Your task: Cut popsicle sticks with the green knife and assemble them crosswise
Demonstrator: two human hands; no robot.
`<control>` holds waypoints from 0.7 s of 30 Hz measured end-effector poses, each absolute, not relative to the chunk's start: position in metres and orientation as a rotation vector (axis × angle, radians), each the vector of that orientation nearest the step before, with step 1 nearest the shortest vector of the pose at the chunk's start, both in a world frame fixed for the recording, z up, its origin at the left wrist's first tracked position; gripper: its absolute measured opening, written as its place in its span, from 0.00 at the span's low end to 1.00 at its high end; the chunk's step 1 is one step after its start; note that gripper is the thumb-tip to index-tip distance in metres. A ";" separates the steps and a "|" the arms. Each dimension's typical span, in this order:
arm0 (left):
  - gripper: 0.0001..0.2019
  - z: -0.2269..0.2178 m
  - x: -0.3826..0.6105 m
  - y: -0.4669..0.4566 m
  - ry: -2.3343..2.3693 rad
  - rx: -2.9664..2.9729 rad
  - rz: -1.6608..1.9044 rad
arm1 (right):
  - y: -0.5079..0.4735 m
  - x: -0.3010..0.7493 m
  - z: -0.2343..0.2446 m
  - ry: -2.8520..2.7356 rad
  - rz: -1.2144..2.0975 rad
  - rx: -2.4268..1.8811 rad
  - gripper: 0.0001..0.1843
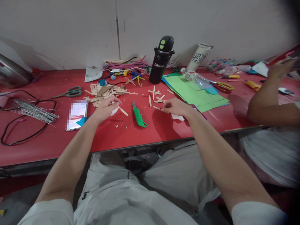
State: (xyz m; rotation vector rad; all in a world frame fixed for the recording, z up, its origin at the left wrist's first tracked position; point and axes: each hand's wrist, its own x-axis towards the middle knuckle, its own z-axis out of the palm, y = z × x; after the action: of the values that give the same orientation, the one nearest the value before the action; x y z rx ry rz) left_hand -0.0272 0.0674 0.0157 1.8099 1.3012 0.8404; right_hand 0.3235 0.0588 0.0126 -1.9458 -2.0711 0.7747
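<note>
My left hand (106, 107) rests on the red table (131, 134) with its fingers curled over something white and a wooden craft stick (122, 111) poking out to the right. My right hand (175, 107) lies to the right, fingers pinched on the end of another wooden stick (157, 107). A green utility knife (138, 116) lies between the two hands. A pile of wooden sticks (105, 91) sits just beyond my left hand, and loose sticks (155, 93) lie beyond my right hand.
A phone (77, 115) lies left of my left hand, with scissors (70, 92), black cable and silver wires (35, 111) further left. A black bottle (161, 61), green and blue paper sheets (197, 93) and a plastic bottle stand behind. Another person's arm (269, 103) rests at right.
</note>
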 end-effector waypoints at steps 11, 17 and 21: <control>0.10 0.015 -0.026 0.069 1.278 1.790 0.823 | 0.062 0.325 0.006 -2.086 0.745 -1.966 0.06; 0.10 0.016 -0.025 0.068 1.277 1.796 0.840 | 0.065 0.342 0.006 -1.882 0.532 -1.929 0.11; 0.11 0.016 -0.025 0.068 1.290 1.777 0.827 | 0.071 0.353 0.003 -1.772 0.357 -1.979 0.17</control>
State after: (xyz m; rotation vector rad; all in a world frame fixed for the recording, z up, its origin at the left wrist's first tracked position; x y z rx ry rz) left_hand -0.0253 0.0679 0.0164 1.7772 1.2905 0.8266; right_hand 0.3529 0.0711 0.0026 -1.9785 -1.7717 0.3567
